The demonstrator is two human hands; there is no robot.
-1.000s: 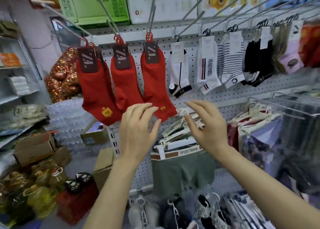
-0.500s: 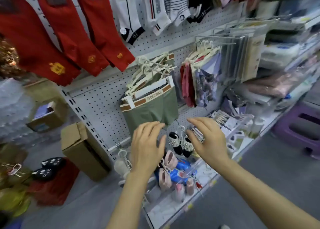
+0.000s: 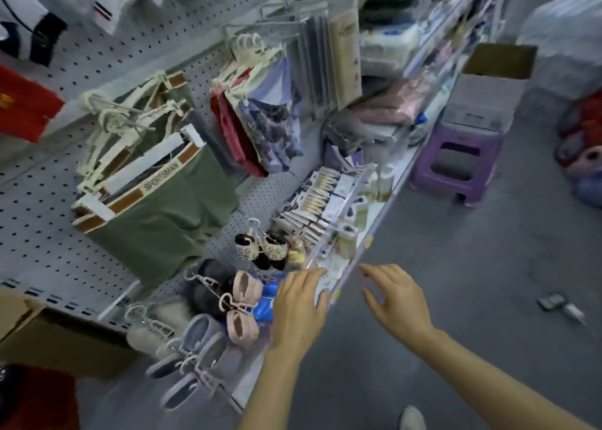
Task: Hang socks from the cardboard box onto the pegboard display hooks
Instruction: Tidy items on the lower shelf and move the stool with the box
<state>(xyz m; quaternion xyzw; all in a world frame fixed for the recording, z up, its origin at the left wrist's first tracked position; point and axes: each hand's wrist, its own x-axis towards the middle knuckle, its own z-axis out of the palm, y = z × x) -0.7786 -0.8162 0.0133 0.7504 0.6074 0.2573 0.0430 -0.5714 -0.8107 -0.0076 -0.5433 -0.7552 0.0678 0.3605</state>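
My left hand (image 3: 301, 305) and my right hand (image 3: 395, 296) hover empty with relaxed fingers over the low shelf's front edge. The grey pegboard (image 3: 136, 41) rises at the left. A red sock (image 3: 22, 103) shows at the far left edge, and white socks (image 3: 42, 9) hang along the top left. An open cardboard box (image 3: 495, 77) stands on a purple stool (image 3: 456, 165) at the upper right; its contents are hidden. Another cardboard box (image 3: 55, 338) sits on the floor at the lower left.
Green underwear on hangers (image 3: 156, 208) and patterned garments (image 3: 260, 120) hang from the pegboard. Small slippers on clips (image 3: 241, 302) and packets (image 3: 322, 201) crowd the low shelf. Grey floor spreads to the right, with a small object (image 3: 553, 302) lying on it.
The view has swung down and to the right, away from the hanging red socks. Both empty hands have dropped from the pegboard to the low shelf's edge.
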